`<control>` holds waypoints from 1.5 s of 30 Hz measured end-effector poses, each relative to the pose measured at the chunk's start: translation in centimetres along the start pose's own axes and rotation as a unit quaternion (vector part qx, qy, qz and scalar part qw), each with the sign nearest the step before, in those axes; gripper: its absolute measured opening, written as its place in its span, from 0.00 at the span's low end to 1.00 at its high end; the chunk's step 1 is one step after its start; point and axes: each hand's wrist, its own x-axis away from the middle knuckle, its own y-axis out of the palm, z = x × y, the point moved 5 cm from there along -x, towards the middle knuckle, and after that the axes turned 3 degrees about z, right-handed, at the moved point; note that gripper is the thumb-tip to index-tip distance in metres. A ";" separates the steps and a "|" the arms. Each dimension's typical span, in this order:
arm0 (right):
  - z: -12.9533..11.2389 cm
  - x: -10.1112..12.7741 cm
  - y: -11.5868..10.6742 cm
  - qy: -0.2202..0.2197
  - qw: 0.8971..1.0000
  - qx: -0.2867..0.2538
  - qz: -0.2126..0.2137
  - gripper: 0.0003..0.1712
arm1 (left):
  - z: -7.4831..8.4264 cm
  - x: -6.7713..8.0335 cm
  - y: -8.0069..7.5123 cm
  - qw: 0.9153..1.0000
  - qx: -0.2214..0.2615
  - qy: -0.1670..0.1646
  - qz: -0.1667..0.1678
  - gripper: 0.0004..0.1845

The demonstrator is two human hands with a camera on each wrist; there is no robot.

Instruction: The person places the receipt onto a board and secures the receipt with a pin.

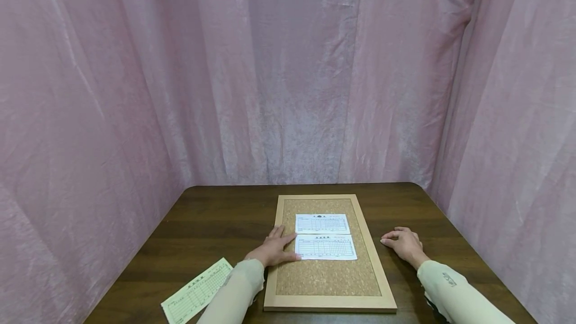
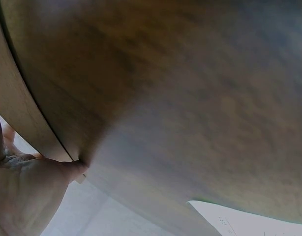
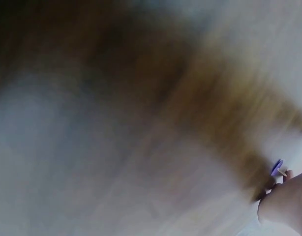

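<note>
A rectangular cork board (image 1: 328,279) in a pale wooden frame is lying on the dark wood-grain surface (image 1: 216,214), carrying two white printed slips. The left hand (image 1: 272,250) is resting flat, fingers straight, touching the nearer slip (image 1: 326,247). The right hand (image 1: 403,244) is sitting loosely curled beside the frame, holding nothing. A green slip (image 1: 198,291) is lying apart.

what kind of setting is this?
Likely a staged recording booth, not a real office: pink curtains enclose a dark wooden table on three sides, and it holds only a cork board and paper forms.
</note>
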 end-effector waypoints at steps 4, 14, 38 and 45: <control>0.0 -0.1 -0.1 -0.002 1.000 0.003 -0.001 0.11 | 0.0 0.0 0.0 1.000 -0.002 -0.003 0.001 0.43; -0.1 -0.1 -0.3 -0.017 1.000 -0.004 0.002 0.10 | 0.2 0.1 0.0 1.000 -0.001 0.003 0.002 0.43; -0.7 -1.1 -1.5 0.012 0.998 -0.068 0.012 0.11 | 0.6 0.4 -0.3 1.000 0.000 0.001 -0.002 0.42; -1.3 -1.4 -1.7 0.025 0.996 -0.072 0.044 0.11 | 0.6 0.4 -0.4 1.000 0.002 0.000 -0.004 0.42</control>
